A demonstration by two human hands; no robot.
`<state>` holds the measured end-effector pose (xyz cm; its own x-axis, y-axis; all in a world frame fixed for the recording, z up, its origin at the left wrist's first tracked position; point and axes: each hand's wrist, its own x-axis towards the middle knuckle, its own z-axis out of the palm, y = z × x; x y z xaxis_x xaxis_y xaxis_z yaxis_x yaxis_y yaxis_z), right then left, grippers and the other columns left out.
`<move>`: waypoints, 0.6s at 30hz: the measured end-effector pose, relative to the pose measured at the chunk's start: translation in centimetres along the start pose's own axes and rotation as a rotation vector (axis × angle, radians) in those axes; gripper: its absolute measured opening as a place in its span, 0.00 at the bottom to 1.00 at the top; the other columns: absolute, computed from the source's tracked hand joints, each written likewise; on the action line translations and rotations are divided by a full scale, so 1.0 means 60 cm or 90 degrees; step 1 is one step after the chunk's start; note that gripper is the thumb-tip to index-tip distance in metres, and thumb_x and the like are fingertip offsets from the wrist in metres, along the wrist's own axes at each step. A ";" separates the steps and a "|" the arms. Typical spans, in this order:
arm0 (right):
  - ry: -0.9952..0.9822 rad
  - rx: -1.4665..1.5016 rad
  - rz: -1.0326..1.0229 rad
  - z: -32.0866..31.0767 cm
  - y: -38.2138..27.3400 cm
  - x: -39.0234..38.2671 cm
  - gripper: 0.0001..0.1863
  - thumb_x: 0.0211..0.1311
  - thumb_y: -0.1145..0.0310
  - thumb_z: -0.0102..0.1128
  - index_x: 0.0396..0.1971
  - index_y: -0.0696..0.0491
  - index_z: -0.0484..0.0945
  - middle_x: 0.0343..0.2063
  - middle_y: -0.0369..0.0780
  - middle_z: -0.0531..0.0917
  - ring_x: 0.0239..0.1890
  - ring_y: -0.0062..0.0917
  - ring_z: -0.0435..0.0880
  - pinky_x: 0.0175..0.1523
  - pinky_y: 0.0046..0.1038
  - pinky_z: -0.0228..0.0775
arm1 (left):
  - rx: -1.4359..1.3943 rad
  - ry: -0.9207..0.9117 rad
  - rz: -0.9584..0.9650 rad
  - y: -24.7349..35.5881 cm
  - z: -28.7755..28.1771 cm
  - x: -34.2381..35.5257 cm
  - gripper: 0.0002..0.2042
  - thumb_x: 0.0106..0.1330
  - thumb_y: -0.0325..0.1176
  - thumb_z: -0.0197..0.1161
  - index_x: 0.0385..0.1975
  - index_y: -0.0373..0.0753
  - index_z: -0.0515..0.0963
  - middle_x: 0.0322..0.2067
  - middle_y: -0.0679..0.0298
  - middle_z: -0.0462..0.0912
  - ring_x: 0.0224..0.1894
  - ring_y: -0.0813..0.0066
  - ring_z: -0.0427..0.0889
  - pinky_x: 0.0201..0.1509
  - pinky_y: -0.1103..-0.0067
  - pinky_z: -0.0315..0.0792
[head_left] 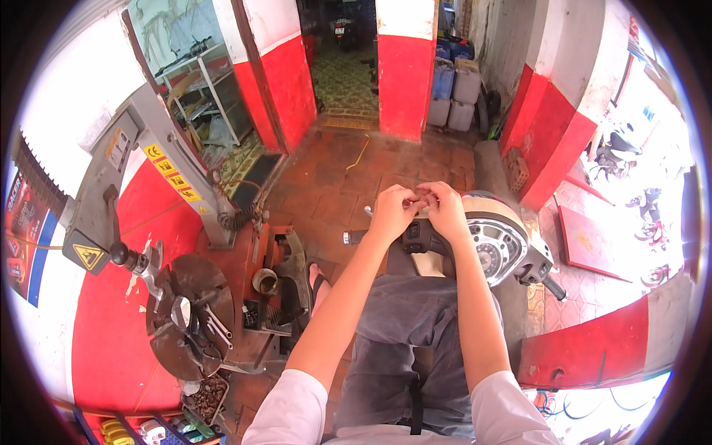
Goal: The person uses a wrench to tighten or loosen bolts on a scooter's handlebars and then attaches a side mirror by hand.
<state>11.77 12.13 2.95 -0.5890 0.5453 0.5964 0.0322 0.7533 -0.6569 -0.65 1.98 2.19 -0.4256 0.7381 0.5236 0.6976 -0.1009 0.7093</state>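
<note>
My left hand (395, 211) and my right hand (441, 206) meet above the left side of a scooter's handlebar, fingertips pinched together around something too small to make out. Just below them are a black switch housing (415, 239) and the left grip (354, 236). To their right sits the round chrome-rimmed instrument cluster (492, 248), with the right grip (555, 288) farther out. My legs in grey trousers (400, 311) straddle the scooter below my forearms.
At left stands a grey tyre-changing machine (174, 178) with a round turntable (208, 308), tools on it. Red-and-white pillars (405, 85) frame a doorway ahead. Stacked jerrycans (463, 89) stand behind. A yellow cord (357, 153) lies on the tiles. At right, a red panel (589, 241).
</note>
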 end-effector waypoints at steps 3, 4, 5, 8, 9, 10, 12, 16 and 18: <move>0.002 0.014 0.010 0.003 -0.003 0.001 0.14 0.58 0.86 0.52 0.41 0.61 0.83 0.34 0.48 0.84 0.36 0.36 0.87 0.44 0.34 0.78 | -0.034 -0.006 -0.025 -0.009 0.005 0.003 0.05 0.59 0.24 0.70 0.34 0.33 0.86 0.33 0.54 0.87 0.35 0.61 0.88 0.41 0.72 0.80; -0.008 0.025 0.022 0.004 -0.004 0.001 0.14 0.58 0.86 0.52 0.41 0.61 0.83 0.34 0.48 0.84 0.35 0.35 0.86 0.44 0.34 0.78 | -0.034 -0.014 -0.002 -0.011 0.005 0.002 0.05 0.60 0.24 0.70 0.35 0.33 0.86 0.35 0.53 0.87 0.36 0.60 0.88 0.41 0.73 0.80; -0.018 0.036 0.034 0.003 -0.005 0.001 0.14 0.58 0.86 0.51 0.41 0.62 0.83 0.34 0.48 0.84 0.34 0.35 0.85 0.43 0.33 0.78 | -0.033 -0.023 0.021 -0.013 0.006 0.001 0.06 0.60 0.24 0.69 0.36 0.33 0.86 0.36 0.52 0.88 0.37 0.60 0.88 0.42 0.73 0.80; -0.017 0.027 0.021 0.003 -0.001 0.002 0.15 0.58 0.87 0.51 0.42 0.62 0.82 0.34 0.48 0.84 0.32 0.34 0.85 0.42 0.33 0.78 | -0.096 -0.002 0.017 -0.015 0.013 -0.001 0.08 0.61 0.23 0.68 0.39 0.33 0.85 0.39 0.51 0.88 0.37 0.59 0.88 0.42 0.73 0.81; -0.017 0.026 0.022 0.002 -0.002 0.002 0.15 0.58 0.87 0.51 0.42 0.62 0.82 0.34 0.48 0.84 0.32 0.34 0.85 0.42 0.33 0.78 | -0.097 -0.003 0.018 -0.014 0.015 -0.002 0.08 0.61 0.23 0.68 0.39 0.33 0.85 0.39 0.51 0.88 0.37 0.59 0.88 0.42 0.73 0.81; -0.017 0.034 0.028 0.002 -0.003 0.001 0.15 0.58 0.87 0.51 0.42 0.62 0.82 0.34 0.48 0.84 0.33 0.34 0.85 0.42 0.33 0.78 | -0.105 0.002 0.007 -0.012 0.017 -0.005 0.09 0.61 0.23 0.68 0.40 0.33 0.85 0.39 0.51 0.88 0.37 0.59 0.88 0.43 0.73 0.81; -0.016 0.041 0.034 0.001 -0.004 0.000 0.15 0.58 0.87 0.51 0.42 0.62 0.82 0.33 0.48 0.84 0.33 0.34 0.85 0.42 0.33 0.78 | -0.115 0.005 -0.003 -0.008 0.016 -0.006 0.10 0.60 0.23 0.68 0.41 0.34 0.84 0.40 0.51 0.88 0.37 0.59 0.88 0.43 0.73 0.81; -0.006 0.030 0.018 0.001 0.002 -0.001 0.16 0.57 0.87 0.50 0.43 0.62 0.82 0.34 0.48 0.84 0.33 0.34 0.85 0.43 0.33 0.78 | -0.052 -0.030 -0.032 -0.007 0.009 0.000 0.09 0.61 0.23 0.68 0.42 0.32 0.84 0.41 0.51 0.87 0.40 0.61 0.89 0.43 0.72 0.82; -0.001 0.032 0.005 0.001 0.001 -0.001 0.16 0.56 0.87 0.50 0.43 0.62 0.82 0.34 0.48 0.84 0.34 0.34 0.86 0.43 0.33 0.78 | -0.045 -0.035 -0.054 -0.012 0.007 0.001 0.10 0.61 0.23 0.68 0.42 0.32 0.84 0.40 0.51 0.88 0.40 0.62 0.89 0.43 0.72 0.82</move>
<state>11.73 12.13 2.83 -0.5908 0.5500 0.5902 -0.0043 0.7294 -0.6841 -0.92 2.37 1.48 -0.4482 0.7807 0.4353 0.6169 -0.0822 0.7827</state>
